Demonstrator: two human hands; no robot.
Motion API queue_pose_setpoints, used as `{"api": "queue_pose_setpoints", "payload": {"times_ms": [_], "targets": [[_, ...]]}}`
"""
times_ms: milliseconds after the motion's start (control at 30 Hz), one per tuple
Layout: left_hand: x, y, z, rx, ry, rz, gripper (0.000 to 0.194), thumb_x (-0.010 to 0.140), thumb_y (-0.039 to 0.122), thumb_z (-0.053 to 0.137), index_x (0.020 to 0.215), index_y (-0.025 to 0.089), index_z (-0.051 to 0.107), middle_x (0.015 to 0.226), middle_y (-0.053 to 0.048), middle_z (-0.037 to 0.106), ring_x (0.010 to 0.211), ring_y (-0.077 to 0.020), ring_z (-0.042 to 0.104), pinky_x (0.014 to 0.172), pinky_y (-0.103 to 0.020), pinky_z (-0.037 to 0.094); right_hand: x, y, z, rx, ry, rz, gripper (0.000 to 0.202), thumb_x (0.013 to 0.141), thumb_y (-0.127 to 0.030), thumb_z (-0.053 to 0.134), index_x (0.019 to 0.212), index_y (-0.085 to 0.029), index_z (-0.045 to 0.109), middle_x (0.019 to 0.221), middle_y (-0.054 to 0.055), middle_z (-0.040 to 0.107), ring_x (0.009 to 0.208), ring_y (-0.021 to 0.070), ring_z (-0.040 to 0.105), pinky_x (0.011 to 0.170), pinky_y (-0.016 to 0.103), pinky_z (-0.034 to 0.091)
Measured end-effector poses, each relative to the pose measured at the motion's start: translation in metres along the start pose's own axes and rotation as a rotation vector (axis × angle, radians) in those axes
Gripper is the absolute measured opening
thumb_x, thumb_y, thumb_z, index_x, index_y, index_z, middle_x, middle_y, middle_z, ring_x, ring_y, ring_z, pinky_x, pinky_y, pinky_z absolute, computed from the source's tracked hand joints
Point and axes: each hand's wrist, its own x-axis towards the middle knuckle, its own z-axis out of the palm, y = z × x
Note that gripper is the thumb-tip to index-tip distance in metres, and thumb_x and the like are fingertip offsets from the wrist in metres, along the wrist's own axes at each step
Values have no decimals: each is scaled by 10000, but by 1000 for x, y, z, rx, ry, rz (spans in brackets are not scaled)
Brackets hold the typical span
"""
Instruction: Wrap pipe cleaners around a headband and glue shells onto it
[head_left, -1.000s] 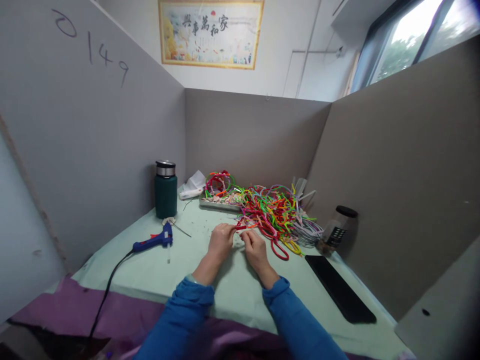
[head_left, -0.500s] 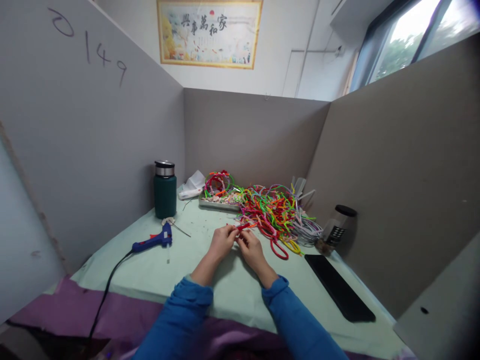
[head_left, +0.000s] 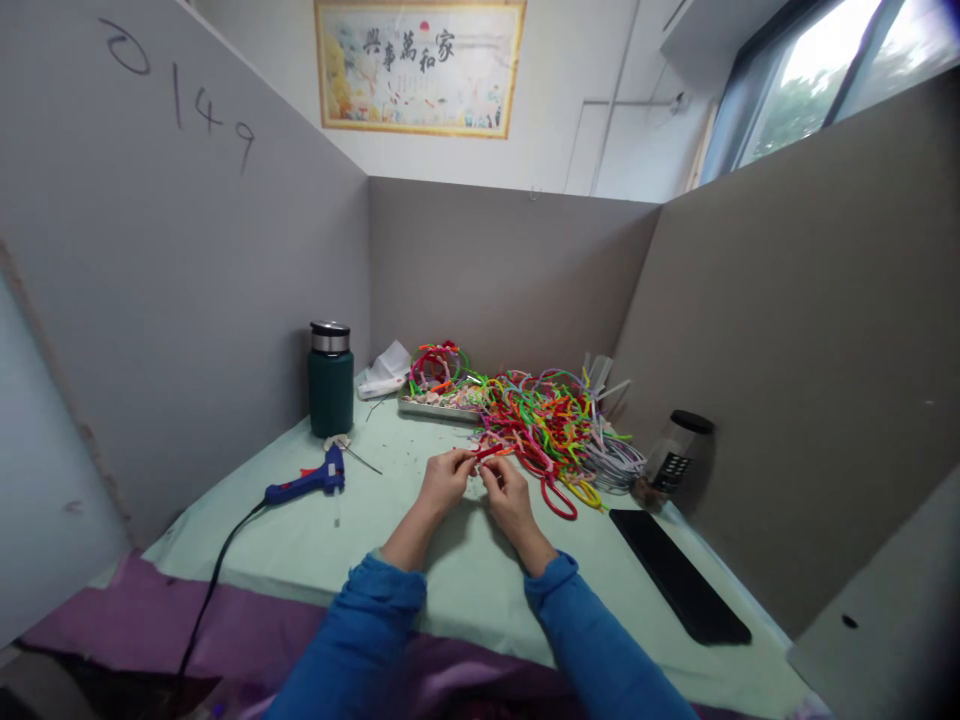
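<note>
Near the middle of the table, my left hand (head_left: 447,478) pinches a small red piece (head_left: 491,451) between thumb and fingers. My right hand (head_left: 506,490) is just to its right, fingertips pressed together at the near side of the same piece. Whether the right fingers grip the red piece or something smaller cannot be made out. Just beyond both hands lies a tangled pile of colourful cords (head_left: 536,410), mostly red, green, orange and pink. A red loop (head_left: 559,498) sticks out of the pile to the right of my right hand.
On the left are a dark green bottle (head_left: 331,385) and a blue glue gun (head_left: 304,484) with a black cable. A metal tray (head_left: 439,411) stands behind the hands. To the right are a tilted clear jar (head_left: 673,458) and a flat black object (head_left: 679,575). Grey partitions enclose the table.
My right hand has shifted slightly up and right, its fingertips now a little higher beside the red piece. My left hand has barely moved.
</note>
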Motion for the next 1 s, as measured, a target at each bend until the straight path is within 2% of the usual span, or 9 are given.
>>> {"api": "queue_pose_setpoints", "payload": {"times_ms": [167, 333, 533, 733, 1000], "targets": [[0, -3, 1, 105, 44, 30, 194, 817, 148, 517, 858, 160, 707, 728, -17, 699, 677, -117, 619, 672, -205, 442, -2, -1, 1, 6, -49, -2, 154, 883, -277, 456, 808, -196, 562, 663, -18, 532, 590, 136, 480, 568, 249, 368], [-2, -6, 2, 347, 65, 165, 209, 815, 107, 522, 899, 163, 705, 826, -65, 704, 775, -158, 615, 746, -258, 451, -3, -4, 2, -100, -52, -103, 150, 886, -234, 432, 839, -194, 568, 768, 19, 577, 704, 160, 524, 657, 269, 397], [-5, -8, 0, 572, -25, 326, 190, 829, 117, 506, 852, 163, 689, 800, -79, 679, 810, -198, 595, 787, -315, 420, -2, -1, 0, -189, 10, -158, 170, 894, -229, 434, 868, -207, 601, 836, 46, 583, 807, 185, 544, 732, 298, 417], [-5, -7, 0, 570, -165, 403, 192, 847, 131, 494, 869, 173, 680, 762, -69, 673, 765, -187, 585, 764, -313, 407, 3, 4, -7, -158, 108, -100, 137, 853, -253, 527, 764, -209, 622, 783, 35, 579, 768, 184, 530, 710, 303, 419], [-5, -6, 2, 526, -167, 428, 176, 861, 138, 483, 847, 160, 657, 759, -67, 670, 778, -185, 594, 767, -308, 411, 5, 13, -7, -154, 79, 40, 200, 858, -295, 493, 786, -199, 653, 749, 43, 611, 758, 198, 540, 695, 310, 415]]}}
